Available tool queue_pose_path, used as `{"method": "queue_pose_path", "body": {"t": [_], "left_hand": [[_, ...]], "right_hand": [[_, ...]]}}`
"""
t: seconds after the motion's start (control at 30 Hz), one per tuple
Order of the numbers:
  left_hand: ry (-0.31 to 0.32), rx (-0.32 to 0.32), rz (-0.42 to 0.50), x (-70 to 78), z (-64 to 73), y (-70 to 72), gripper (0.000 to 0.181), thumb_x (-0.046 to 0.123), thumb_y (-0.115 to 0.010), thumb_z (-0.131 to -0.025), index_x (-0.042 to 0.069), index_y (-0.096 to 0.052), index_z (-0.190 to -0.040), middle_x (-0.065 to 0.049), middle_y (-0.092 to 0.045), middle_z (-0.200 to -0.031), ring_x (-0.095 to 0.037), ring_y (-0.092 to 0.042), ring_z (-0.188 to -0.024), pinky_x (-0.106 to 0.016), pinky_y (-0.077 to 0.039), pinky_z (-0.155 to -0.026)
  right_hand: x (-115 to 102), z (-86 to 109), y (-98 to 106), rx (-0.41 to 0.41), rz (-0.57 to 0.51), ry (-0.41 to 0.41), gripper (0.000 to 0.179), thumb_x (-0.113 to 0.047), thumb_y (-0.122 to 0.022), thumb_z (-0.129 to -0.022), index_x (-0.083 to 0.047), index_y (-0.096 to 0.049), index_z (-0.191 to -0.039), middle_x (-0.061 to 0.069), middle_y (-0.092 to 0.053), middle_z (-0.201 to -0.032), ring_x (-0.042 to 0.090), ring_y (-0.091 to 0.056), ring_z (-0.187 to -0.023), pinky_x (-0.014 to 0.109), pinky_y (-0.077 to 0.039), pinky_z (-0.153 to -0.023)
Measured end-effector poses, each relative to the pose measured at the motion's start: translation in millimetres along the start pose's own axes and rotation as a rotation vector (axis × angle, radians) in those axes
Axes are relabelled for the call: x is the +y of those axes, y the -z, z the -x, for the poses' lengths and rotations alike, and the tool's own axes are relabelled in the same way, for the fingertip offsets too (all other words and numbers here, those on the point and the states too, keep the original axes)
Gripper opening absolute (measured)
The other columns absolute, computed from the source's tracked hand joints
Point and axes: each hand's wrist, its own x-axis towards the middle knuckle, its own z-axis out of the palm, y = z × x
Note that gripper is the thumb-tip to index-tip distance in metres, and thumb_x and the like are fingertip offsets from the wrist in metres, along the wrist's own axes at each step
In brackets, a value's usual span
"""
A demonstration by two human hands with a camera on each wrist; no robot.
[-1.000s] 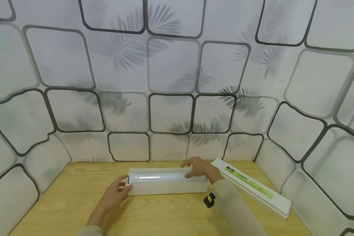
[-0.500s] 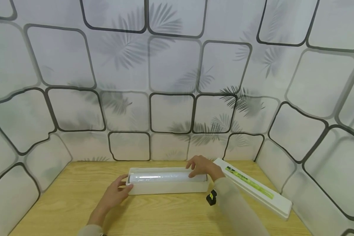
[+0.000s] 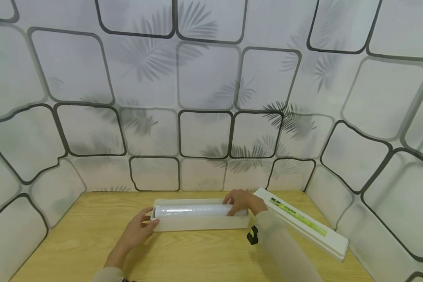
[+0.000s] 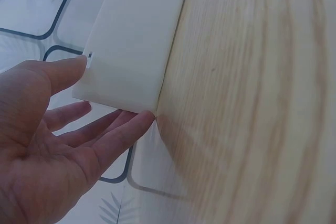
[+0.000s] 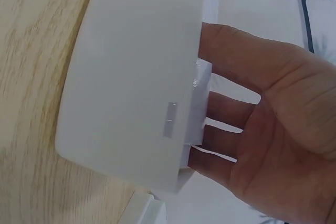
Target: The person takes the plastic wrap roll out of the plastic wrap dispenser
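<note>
A long white box point(image 3: 201, 224) lies lidless on the wooden table. Inside it is a shiny, clear-wrapped roll of plastic film point(image 3: 194, 211). My left hand point(image 3: 136, 232) holds the box's left end, its thumb at the front corner and its fingers against the end wall. At the other end, my right hand point(image 3: 246, 201) reaches over the rim and grips the roll, the thumb going down behind the front wall. In the right wrist view a bit of the roll point(image 5: 200, 103) shows above the rim; the fingertips are hidden in the box.
The white lid point(image 3: 333, 242) with a green-yellow label lies slantwise on the table point(image 3: 183, 258) at the right, close behind the right forearm. Patterned cloth walls point(image 3: 204, 135) stand behind and at both sides of the table.
My right hand has shifted slightly right and lowered deeper into the box, its fingers now around the roll. My left hand has stayed at the box's left end.
</note>
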Motion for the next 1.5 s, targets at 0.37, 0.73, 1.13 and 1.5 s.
{"method": "queue_pose_path", "body": {"t": [0.37,0.73,1.13,1.5], "left_hand": [[0.006,0.005,0.012,-1.3,2.2,-2.9,0.061,0.016,-0.064,-0.103,-0.003,-0.037,-0.154,-0.044,-0.052,-0.140,-0.049,-0.068,-0.115,-0.044,-0.066,-0.084],[0.022,0.016,0.023,-1.7,2.0,-3.8,0.061,0.016,-0.065,-0.102,-0.003,-0.038,-0.154,-0.042,-0.054,-0.138,-0.047,-0.068,-0.114,-0.044,-0.066,-0.084],[0.011,0.022,0.017,-0.1,1.0,-2.3,0.061,0.015,-0.065,-0.102,-0.003,-0.038,-0.153,-0.041,-0.055,-0.137,-0.046,-0.069,-0.113,-0.043,-0.066,-0.083],[0.000,0.024,0.021,-2.7,-0.8,-0.3,0.059,0.015,-0.064,-0.103,-0.002,-0.039,-0.153,-0.042,-0.054,-0.138,-0.046,-0.069,-0.114,-0.044,-0.065,-0.084]], "right_hand": [[2,-3.9,-9,-0.078,-0.037,0.063,0.046,-0.012,-0.083,-0.087,-0.017,-0.073,-0.131,0.010,-0.068,-0.137,0.033,-0.065,-0.125,0.047,-0.056,-0.105],[7,-3.0,-11,-0.070,-0.077,0.173,0.046,-0.007,-0.082,-0.086,-0.007,-0.071,-0.131,0.015,-0.069,-0.136,0.031,-0.067,-0.118,0.043,-0.059,-0.100],[5,-1.2,-11,-0.022,-0.111,0.166,0.052,-0.011,-0.083,-0.087,-0.010,-0.068,-0.136,0.016,-0.064,-0.141,0.033,-0.061,-0.126,0.050,-0.053,-0.108],[3,1.1,-7,-0.010,-0.129,0.234,0.054,-0.015,-0.083,-0.087,-0.009,-0.066,-0.137,0.019,-0.064,-0.142,0.036,-0.061,-0.126,0.053,-0.052,-0.107]]}}
